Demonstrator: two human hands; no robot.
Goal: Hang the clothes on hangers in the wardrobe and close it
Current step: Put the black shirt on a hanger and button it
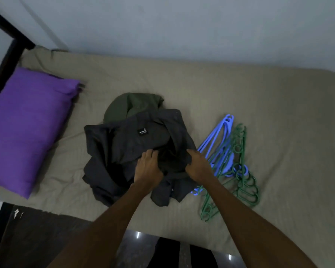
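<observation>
A dark grey shirt (pixel 124 144) with a black neck label lies crumpled in the middle of the bed, on top of a dark green garment (pixel 132 104). My left hand (pixel 148 167) grips a fold of the grey shirt near its front opening. My right hand (pixel 197 165) grips the shirt's right edge. Right of the pile lie blue hangers (pixel 219 136) and green hangers (pixel 242 171), tangled together on the sheet. No wardrobe is in view.
The bed has a beige sheet (pixel 269 113) and a purple pillow (pixel 27 128) at the left. A dark bed frame (pixel 6 60) rises at the far left. A pale wall runs behind the bed, and dark floor lies below its near edge.
</observation>
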